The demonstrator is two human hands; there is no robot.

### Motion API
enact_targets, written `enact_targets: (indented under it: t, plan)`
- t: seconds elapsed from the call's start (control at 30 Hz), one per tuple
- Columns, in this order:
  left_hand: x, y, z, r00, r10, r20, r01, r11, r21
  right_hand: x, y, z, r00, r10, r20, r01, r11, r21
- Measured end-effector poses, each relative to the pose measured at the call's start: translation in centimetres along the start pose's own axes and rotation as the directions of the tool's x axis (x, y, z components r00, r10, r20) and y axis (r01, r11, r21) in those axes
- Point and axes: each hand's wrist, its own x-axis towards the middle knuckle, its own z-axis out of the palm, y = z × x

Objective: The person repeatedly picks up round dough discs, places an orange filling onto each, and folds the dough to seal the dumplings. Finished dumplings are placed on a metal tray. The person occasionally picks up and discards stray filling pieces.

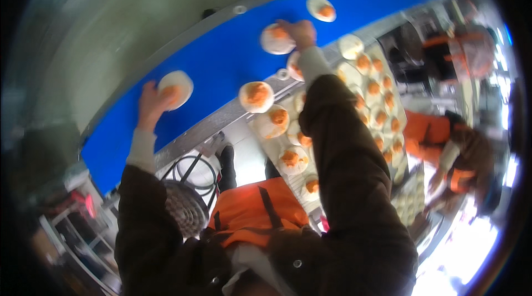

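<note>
On the left part of the blue conveyor belt [216, 63], my left hand [153, 102] grips the near left edge of a white dough round with orange filling [183, 84]. My right hand [300, 33], slightly blurred, is at the right edge of another filled dough round [276, 44] farther along the belt; whether its fingers grip the dough I cannot tell. Beyond it lies a dough round with orange filling to one side [316, 5]. A filled round [256, 96] sits at the belt's near metal edge, and one more [294, 67] is partly hidden by my right sleeve.
A tray [266, 140] with several filled dough rounds stands at the near side of the belt, partly under my right arm. A round ribbed thing [187, 206] is below my left arm. Co-workers [465, 159] in orange aprons are at the right, beside another tray [409, 200].
</note>
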Motion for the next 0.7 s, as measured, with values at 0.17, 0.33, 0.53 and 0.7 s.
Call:
enact_targets:
  t: [0.17,0.33,0.53,0.7]
  plan:
    - [-0.7,-1.7,-4.6,0.967,0.017,0.253,-0.016,1.0,-0.004,-4.0,-2.6,3.5,0.984,0.116,0.133,-0.106,0.991,-0.077]
    - [-3.6,-3.1,-7.7,0.982,0.107,0.158,-0.15,0.943,0.297,-11.1,-5.3,10.7,0.965,-0.261,0.014,0.245,0.887,-0.391]
    - [-6.3,-5.8,-13.4,0.988,0.029,0.15,-0.019,0.997,-0.069,-16.9,-5.4,10.3,0.987,-0.114,0.117,0.051,0.897,0.438]
    - [-10.9,-2.6,-12.5,0.933,-0.073,0.353,0.215,0.899,-0.382,-21.9,1.4,1.1,0.982,-0.097,0.163,-0.094,0.494,0.864]
